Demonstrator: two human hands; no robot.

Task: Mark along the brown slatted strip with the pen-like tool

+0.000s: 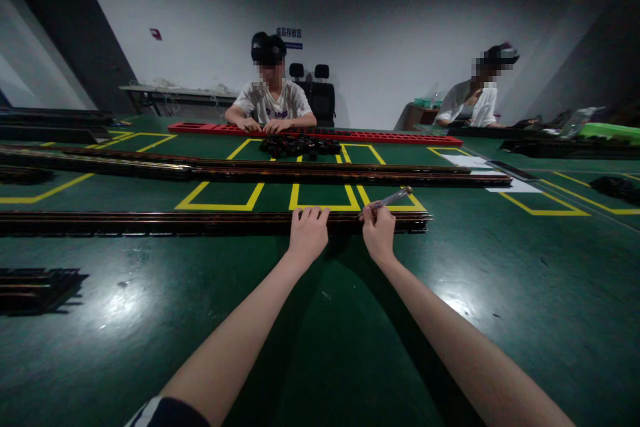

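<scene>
A long dark rail point(150, 221) lies across the green table in front of me. My left hand point(307, 235) rests on its near edge, fingers curled over the top of the rail. Just to the right, my right hand point(379, 233) is closed on a clear-handled screwdriver point(389, 200), which slants up to the right with its tip down at the rail.
More long dark rails point(300, 173) lie further back, across yellow floor-tape boxes. A red rail point(320, 134) and a heap of small black parts point(300, 145) sit before a person opposite. Another person sits far right. A short stack of dark strips point(35, 285) lies at left.
</scene>
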